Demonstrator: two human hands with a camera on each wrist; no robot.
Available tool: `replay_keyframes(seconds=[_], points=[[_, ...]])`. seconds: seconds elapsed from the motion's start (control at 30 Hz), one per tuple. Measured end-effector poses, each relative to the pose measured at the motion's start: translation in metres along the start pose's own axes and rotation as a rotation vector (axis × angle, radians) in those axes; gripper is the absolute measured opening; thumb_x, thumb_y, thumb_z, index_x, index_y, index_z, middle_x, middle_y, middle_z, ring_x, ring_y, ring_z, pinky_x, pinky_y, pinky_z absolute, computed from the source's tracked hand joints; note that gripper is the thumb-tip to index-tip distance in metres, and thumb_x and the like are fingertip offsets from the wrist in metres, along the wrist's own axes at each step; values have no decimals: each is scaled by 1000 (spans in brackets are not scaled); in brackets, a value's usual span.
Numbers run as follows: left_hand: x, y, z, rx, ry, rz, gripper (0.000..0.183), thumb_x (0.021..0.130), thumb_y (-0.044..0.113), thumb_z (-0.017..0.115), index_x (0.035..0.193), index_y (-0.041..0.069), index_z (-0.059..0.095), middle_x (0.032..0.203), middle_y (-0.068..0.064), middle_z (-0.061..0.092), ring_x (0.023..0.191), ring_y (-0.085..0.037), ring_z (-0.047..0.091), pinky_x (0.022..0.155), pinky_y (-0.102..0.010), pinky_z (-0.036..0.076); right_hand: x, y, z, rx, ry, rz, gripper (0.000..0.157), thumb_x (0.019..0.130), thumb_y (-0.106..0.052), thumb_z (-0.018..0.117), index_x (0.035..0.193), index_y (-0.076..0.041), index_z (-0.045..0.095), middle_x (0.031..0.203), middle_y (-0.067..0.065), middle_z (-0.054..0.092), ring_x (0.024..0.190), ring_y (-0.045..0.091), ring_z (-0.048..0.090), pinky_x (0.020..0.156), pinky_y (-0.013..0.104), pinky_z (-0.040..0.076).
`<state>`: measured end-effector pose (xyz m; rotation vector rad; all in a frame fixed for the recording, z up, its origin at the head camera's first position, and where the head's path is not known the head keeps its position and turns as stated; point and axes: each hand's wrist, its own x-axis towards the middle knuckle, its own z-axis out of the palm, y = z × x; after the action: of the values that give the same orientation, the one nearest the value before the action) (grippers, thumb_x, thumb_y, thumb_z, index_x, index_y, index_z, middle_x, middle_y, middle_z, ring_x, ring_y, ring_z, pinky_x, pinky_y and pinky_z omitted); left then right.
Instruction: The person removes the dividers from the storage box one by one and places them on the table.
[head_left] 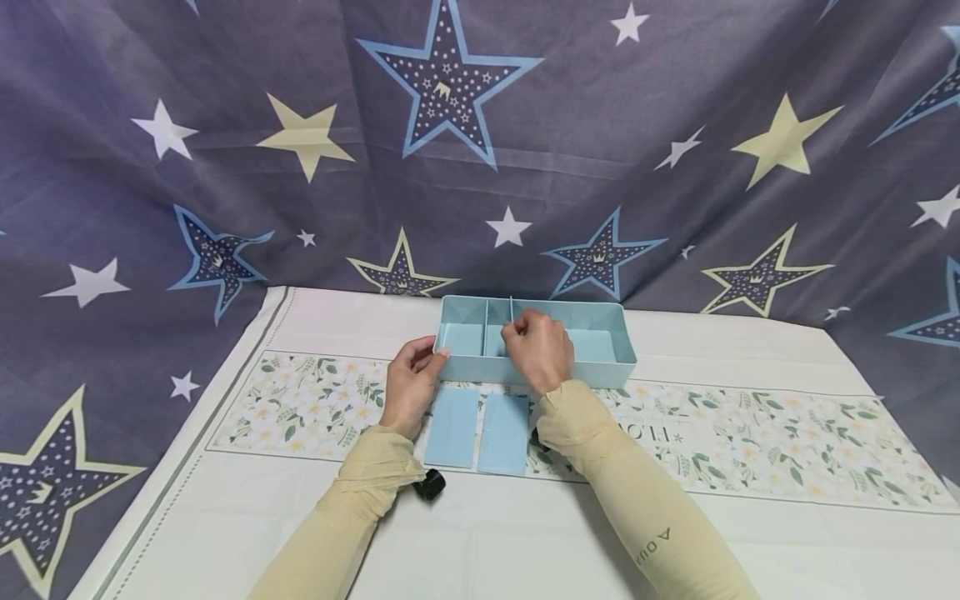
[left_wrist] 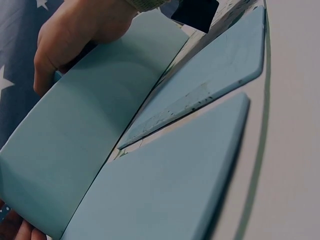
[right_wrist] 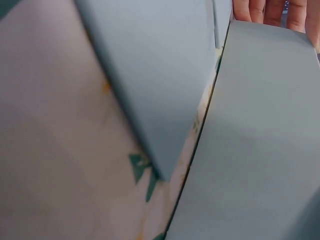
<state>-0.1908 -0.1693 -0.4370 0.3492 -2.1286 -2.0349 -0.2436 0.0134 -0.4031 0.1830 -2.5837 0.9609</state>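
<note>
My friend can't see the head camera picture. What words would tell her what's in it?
Two hands work at a light blue tray: the left hand grips its left end, and the right hand pinches a thin divider standing in it. Two flat blue panels lie on a floral cloth before a starry curtain.

table [head_left: 225,517] | floral cloth [head_left: 750,450] | blue tray [head_left: 600,367] | two blue panels [head_left: 480,433]

left hand [head_left: 411,385] grips left end of light-blue divided tray [head_left: 600,346] | right hand [head_left: 538,350] pinches thin divider [head_left: 512,310] upright in tray | two blue panels [head_left: 480,429] flat on floral tablecloth [head_left: 750,442], just before tray
</note>
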Motion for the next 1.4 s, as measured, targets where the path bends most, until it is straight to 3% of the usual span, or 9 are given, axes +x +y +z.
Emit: replay_keyframes(seconds=[0.73,1.4], points=[[0,-1,-1,-13,-6,3,37,91,23,67,125,11,58,122,-9,57,109,-20,57,92,-39,48,1,0,0,41,69,-49,20,87,-21,65,68,-15,65,60,-1,60,53,18,53,52,39,44],[-1,1,1,-17,-1,-1,37,91,21,66,125,9,57,122,-10,57,109,-20,57,92,-39,47,3,0,-6,75,68,-47,19,87,-20,63,70,-13,67,62,0,62,54,18,54,53,39,44]])
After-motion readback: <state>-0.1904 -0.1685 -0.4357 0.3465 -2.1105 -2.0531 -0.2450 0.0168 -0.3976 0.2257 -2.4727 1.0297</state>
